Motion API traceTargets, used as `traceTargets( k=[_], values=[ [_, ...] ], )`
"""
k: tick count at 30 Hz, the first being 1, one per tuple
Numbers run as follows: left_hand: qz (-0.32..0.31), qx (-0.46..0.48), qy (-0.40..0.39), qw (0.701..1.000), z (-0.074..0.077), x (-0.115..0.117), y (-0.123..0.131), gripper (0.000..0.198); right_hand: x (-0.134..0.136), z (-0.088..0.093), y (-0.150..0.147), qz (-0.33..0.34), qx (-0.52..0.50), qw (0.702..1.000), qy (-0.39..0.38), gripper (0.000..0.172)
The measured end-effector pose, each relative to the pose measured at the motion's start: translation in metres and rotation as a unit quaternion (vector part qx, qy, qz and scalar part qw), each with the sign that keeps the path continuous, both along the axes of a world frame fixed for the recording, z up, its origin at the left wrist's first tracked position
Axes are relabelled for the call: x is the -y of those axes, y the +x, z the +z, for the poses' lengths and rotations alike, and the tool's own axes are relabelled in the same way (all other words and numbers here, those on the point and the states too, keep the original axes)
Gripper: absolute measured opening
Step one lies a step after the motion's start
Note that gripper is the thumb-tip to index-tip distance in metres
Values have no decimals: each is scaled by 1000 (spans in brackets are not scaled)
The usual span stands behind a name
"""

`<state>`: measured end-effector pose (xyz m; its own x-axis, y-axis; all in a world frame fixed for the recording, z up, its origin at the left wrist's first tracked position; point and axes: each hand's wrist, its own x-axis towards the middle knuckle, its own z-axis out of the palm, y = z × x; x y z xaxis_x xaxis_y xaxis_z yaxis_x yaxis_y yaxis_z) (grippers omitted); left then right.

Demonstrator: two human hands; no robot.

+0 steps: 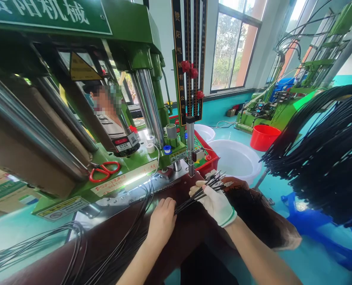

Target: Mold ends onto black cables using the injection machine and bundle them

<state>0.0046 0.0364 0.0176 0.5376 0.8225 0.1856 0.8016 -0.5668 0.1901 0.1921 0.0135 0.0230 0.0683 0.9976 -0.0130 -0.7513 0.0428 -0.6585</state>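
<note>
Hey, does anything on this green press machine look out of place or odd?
Red-handled scissors lie loose on the green machine bed, beside the steel press column; a tool left out there looks out of place.

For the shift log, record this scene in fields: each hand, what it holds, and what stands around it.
Left hand: bare, resting on the black cables
Right hand: white-gloved, gripping the cables, metal-tipped ends fanned out
Machine: green moulding press, red scissors on its bed
Other person: co-worker beyond the press
Floor: white basin, red bucket
Hanging: black cable bunches
</note>
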Motion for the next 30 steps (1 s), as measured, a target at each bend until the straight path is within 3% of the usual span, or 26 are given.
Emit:
traceTargets(
  k=[4, 8, 13, 17, 19, 23, 27, 30],
  values=[
    [10, 38, -12, 999, -5, -9, -1, 13, -1, -3, -2, 0, -20, 999, -24, 18],
    [56, -43, 86, 994, -16, -12, 2, 21, -3, -8, -2, 34, -67, 993, -87, 11],
    [10, -85, 167, 982, -29, -8, 2, 25, 6, -11, -3, 71, -94, 975, -187, 14],
    [-27, -110, 141, 983, -26, -6, 0, 28, 12, -11, -11, 168, -73, 962, -201, 29],
    [-44, -113, 116, 986, -23, -4, 0, 29, 9, -11, -16, 177, -95, 961, -189, 25],
    [-42, -109, 59, 991, -17, -2, 4, 27, -10, -17, -28, 70, -168, 970, -160, 9],
    [5, -105, 10, 994, -15, -5, 8, 23, -35, -22, -32, -38, -207, 968, -135, 12],
    [4, -104, -2, 995, -17, -8, 8, 25, -40, -14, -25, -139, -152, 976, -68, 23]
  ],
)
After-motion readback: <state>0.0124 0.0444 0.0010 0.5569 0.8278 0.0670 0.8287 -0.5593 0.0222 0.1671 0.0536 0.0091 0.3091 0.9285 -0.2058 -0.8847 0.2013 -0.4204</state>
